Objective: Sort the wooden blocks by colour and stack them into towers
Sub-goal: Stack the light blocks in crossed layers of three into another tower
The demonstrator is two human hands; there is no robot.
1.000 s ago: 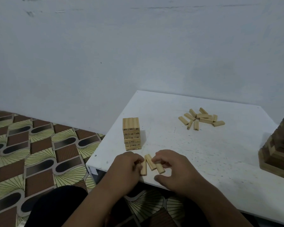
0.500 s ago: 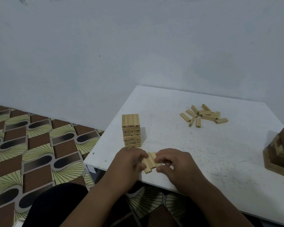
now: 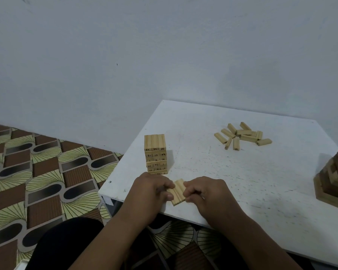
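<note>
Both hands sit at the near edge of the white table (image 3: 261, 182). Between them lie three light wooden blocks (image 3: 178, 192), side by side and touching, flat on the table. The left hand (image 3: 152, 190) has its fingers curled and pinches the left side of the three blocks. The right hand (image 3: 205, 191) has its fingers curled too and pinches the right side. The two hands squeeze the blocks together from both sides.

Just behind the left hand stands a small tower (image 3: 155, 153) of the same light blocks, with numbers on the ends. Farther back on the table is a loose pile of blocks (image 3: 242, 135). At the right edge stands a darker wooden tower (image 3: 334, 182), only partly in view.
</note>
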